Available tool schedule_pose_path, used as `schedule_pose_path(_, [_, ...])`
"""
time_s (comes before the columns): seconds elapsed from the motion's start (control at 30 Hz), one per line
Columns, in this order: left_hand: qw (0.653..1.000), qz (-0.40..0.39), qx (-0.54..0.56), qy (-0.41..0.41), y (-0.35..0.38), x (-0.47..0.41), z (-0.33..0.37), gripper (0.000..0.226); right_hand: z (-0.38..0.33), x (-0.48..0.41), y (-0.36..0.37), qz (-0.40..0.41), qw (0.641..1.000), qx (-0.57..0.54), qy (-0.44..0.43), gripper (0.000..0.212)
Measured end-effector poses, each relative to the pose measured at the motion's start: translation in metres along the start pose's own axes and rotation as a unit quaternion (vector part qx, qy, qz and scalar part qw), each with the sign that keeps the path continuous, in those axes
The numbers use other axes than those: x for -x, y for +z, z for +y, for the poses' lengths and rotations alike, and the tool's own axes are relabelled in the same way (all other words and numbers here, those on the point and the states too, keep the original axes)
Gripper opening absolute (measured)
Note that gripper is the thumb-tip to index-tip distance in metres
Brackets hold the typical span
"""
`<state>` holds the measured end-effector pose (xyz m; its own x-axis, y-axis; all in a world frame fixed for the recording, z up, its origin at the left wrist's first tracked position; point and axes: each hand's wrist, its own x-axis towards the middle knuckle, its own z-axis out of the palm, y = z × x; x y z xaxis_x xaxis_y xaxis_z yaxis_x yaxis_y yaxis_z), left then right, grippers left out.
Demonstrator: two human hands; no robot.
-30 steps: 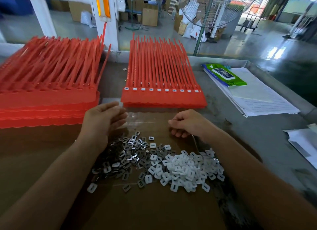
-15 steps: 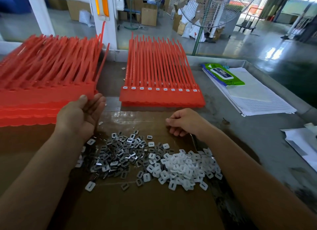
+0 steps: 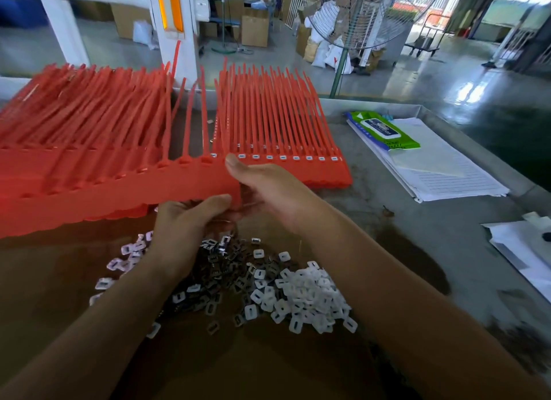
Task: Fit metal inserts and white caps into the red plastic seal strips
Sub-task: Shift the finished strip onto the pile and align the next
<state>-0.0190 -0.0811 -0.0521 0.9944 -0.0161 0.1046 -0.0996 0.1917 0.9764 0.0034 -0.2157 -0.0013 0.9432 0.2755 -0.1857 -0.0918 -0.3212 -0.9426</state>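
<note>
A sheet of red seal strips (image 3: 119, 187) hangs just above the left stack, drawn toward the table's middle. My left hand (image 3: 190, 217) grips its lower right edge from below. My right hand (image 3: 268, 190) pinches its right corner, thumb on top. Behind my right hand lies a second stack of red strips (image 3: 283, 131) with white caps seated in its heads. In front of my hands a heap of dark metal inserts (image 3: 220, 277) and a heap of white caps (image 3: 310, 298) lie on brown cardboard (image 3: 268, 364).
The left stack of red strips (image 3: 68, 122) fills the table's far left. A green wipes pack (image 3: 381, 129) rests on lined papers (image 3: 441, 173) at the right. More white paper (image 3: 524, 250) lies at the right edge. A fan stands behind the table.
My left hand went to the left stack and came back with a red strip sheet. My right hand lifted off the cardboard and took the sheet's right corner.
</note>
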Motion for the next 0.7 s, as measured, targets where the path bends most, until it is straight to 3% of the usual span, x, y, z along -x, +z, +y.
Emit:
schedule_pose_path(0.17, [0.995, -0.066, 0.042, -0.062, -0.001, 0.001, 0.004, 0.021, -0.002, -0.009, 0.009, 0.084, 0.993, -0.083, -0.015, 0.005])
schedule_pose_path(0.3, [0.983, -0.021, 0.161, -0.088, -0.005, -0.005, 0.013, 0.029, -0.002, -0.005, -0.021, 0.156, 0.981, -0.103, -0.058, 0.01])
schedule_pose_path(0.4, [0.974, 0.059, 0.207, -0.076, -0.011, -0.009, 0.016, 0.016, 0.009, 0.002, -0.051, 0.21, 0.966, -0.136, -0.072, 0.018])
schedule_pose_path(0.5, [0.978, 0.112, 0.17, -0.034, -0.014, -0.01, 0.017, 0.002, 0.025, 0.008, -0.071, 0.239, 0.959, -0.134, -0.071, 0.019])
schedule_pose_path(0.7, [0.992, 0.103, 0.076, 0.02, -0.015, -0.007, 0.014, 0.019, 0.057, 0.023, -0.093, 0.296, 0.944, -0.133, -0.057, 0.021])
